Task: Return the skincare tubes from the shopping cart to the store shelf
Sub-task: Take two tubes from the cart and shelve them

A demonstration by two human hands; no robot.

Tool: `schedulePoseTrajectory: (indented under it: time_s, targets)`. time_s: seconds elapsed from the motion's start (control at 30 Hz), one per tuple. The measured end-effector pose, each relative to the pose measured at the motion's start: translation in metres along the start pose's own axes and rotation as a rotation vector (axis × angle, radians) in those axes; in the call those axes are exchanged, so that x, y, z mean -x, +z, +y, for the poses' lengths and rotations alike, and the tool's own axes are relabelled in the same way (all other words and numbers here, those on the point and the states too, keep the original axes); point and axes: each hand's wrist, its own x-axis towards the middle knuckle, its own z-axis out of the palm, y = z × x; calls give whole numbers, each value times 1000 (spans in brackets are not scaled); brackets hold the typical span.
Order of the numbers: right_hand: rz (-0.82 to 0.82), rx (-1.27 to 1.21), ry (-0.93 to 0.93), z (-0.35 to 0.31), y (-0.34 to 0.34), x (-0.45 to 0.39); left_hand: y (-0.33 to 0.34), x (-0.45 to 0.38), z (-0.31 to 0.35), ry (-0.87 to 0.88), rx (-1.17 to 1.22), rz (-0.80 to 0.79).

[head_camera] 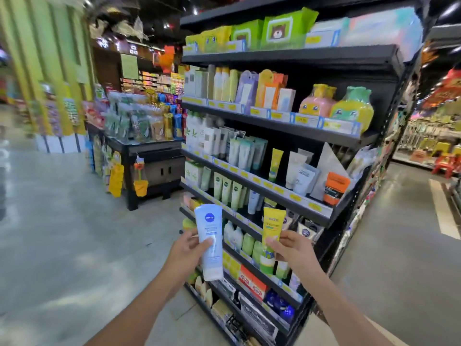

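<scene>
The left hand grips a pale blue tube around its middle, cap end down, in front of the shelf. Just right, the right hand pinches a yellow tube, upright, before the lower shelf rows of tubes.
</scene>
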Motion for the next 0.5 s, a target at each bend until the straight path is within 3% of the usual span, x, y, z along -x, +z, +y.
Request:
schedulePoseTrajectory:
  time_s: [0.23, 0.5]
  targets:
    - [-117, 3, -60, -7, 30, -106, -37, -94, 21, 33, -47, -30]
    - [-30, 31, -72, -5, 63, -221, -56, -196, 29, 74, -49, -4]
